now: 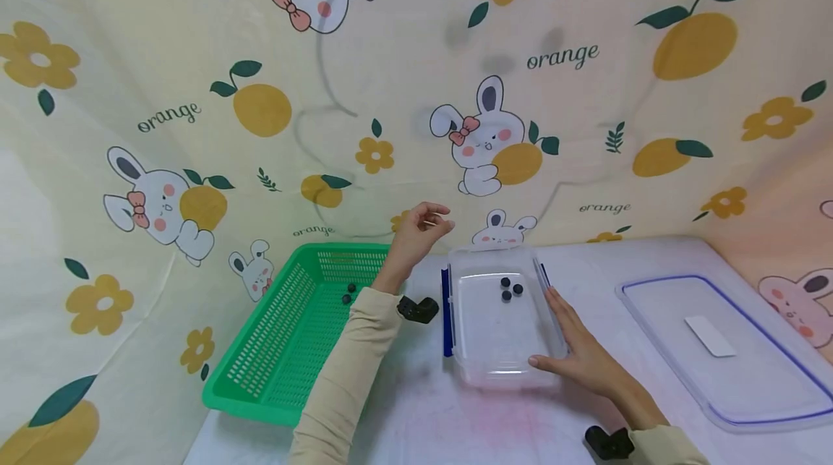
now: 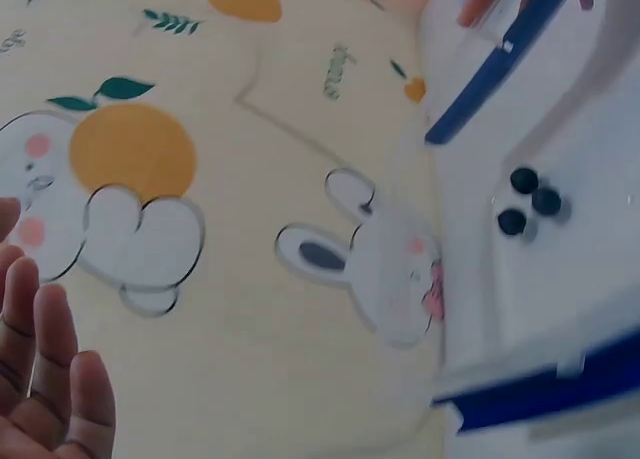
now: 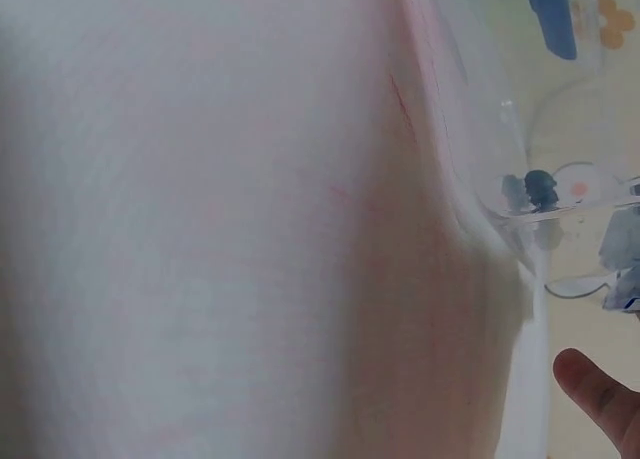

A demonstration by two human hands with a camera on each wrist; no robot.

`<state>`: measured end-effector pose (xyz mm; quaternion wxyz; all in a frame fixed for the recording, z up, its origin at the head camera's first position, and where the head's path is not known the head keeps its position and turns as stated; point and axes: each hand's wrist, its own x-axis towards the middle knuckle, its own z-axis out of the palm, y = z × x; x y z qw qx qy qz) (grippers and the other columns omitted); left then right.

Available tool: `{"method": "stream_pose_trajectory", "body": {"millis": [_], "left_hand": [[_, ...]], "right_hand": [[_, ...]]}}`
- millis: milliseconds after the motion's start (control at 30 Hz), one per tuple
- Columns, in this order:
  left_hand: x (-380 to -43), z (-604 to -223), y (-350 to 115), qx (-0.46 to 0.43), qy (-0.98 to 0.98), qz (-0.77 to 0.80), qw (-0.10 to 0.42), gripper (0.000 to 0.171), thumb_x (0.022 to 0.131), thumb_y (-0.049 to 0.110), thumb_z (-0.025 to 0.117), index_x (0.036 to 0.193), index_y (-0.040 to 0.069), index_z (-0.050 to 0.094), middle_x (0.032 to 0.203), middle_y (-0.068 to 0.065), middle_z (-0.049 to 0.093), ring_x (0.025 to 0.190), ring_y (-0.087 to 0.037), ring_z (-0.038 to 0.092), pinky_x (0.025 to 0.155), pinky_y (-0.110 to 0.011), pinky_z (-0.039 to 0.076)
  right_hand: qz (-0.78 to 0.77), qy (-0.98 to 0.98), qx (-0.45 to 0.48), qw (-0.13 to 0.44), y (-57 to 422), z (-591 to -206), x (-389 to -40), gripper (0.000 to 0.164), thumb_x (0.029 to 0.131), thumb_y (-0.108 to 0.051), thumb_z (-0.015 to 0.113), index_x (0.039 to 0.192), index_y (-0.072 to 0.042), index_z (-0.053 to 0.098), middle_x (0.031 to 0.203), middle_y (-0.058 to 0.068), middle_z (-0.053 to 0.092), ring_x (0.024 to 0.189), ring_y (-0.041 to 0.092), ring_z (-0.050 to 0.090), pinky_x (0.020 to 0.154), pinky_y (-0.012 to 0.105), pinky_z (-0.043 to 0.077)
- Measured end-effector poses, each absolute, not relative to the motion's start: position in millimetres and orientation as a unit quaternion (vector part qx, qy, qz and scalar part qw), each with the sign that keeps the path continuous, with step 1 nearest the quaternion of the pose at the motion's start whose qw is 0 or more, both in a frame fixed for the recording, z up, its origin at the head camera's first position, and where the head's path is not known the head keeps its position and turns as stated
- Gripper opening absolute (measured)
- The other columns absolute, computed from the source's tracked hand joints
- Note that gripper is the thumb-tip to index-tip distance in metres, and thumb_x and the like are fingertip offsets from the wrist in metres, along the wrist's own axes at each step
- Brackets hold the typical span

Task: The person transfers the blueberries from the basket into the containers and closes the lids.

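My left hand [image 1: 419, 233] hangs in the air between the green basket [image 1: 250, 338] and the clear plastic box [image 1: 481, 338], fingers loosely bent and nothing seen in them. Its relaxed fingers [image 2: 55, 369] also show in the left wrist view. Along the box's right side lies my right hand [image 1: 586, 356], fingers straight against the wall and thumb by the front corner. Three small dark round balls [image 1: 506, 296], like blueberries, sit together in the box, also seen as dark balls [image 2: 512, 222] in the left wrist view. Two similar balls [image 1: 347, 299] show in the basket, partly bordered by my left forearm.
A clear lid [image 1: 657, 327] with a blue seal and a white label lies flat at the right of the white-covered table [image 1: 449, 429]. Blue side clips [image 1: 447, 313] flank the box. Behind stands a patterned cloth [image 1: 403, 53] with rabbits and oranges.
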<state>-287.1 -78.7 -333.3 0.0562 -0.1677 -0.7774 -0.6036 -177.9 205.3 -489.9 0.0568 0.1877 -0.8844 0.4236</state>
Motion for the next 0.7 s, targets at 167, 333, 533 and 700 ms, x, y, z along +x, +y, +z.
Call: {"method": "stream_pose_trajectory", "body": {"millis": [167, 333, 533, 700], "left_hand": [[-284, -330, -104, -0.156, -0.771, -0.612, 0.084, 0.02, 0.091, 0.014, 0.068, 0.108, 0.002, 0.066, 0.089, -0.004, 0.058, 0.08, -0.017, 0.053, 0.069, -0.027, 0.043], [-280, -329, -127, -0.146, -0.762, -0.624, 0.09, 0.021, 0.094, 0.015, 0.065, 0.111, 0.001, 0.065, 0.098, -0.007, 0.061, 0.088, -0.023, 0.055, 0.073, -0.029, 0.046], [-276, -331, -155, -0.123, -0.776, -0.612, 0.097, 0.024, 0.097, 0.017, 0.062, 0.116, 0.003, 0.062, 0.108, -0.008, 0.06, 0.095, -0.025, 0.055, 0.079, -0.032, 0.045], [-271, -336, -178, -0.105, -0.791, -0.595, 0.098, 0.025, 0.098, 0.02, 0.061, 0.117, 0.004, 0.061, 0.112, -0.009, 0.058, 0.101, -0.027, 0.055, 0.084, -0.037, 0.045]], "right_hand": [[0.422, -0.887, 0.184, 0.05, 206, -489, -177, 0.113, 0.077, -0.034, 0.081, 0.157, -0.013, 0.004, 0.16, 0.016, 0.002, 0.141, 0.047, 0.01, 0.099, 0.073, 0.019], [0.427, -0.884, 0.186, 0.047, 208, -488, -177, 0.113, 0.077, -0.034, 0.081, 0.157, -0.012, 0.003, 0.16, 0.018, 0.001, 0.141, 0.047, 0.008, 0.099, 0.073, 0.018], [0.432, -0.88, 0.19, 0.049, 207, -488, -177, 0.112, 0.078, -0.033, 0.081, 0.157, -0.014, 0.003, 0.16, 0.018, 0.002, 0.14, 0.048, 0.008, 0.098, 0.074, 0.018], [0.427, -0.883, 0.188, 0.05, 205, -488, -176, 0.112, 0.078, -0.034, 0.08, 0.157, -0.013, 0.003, 0.16, 0.019, 0.002, 0.139, 0.05, 0.009, 0.097, 0.074, 0.019]]}}
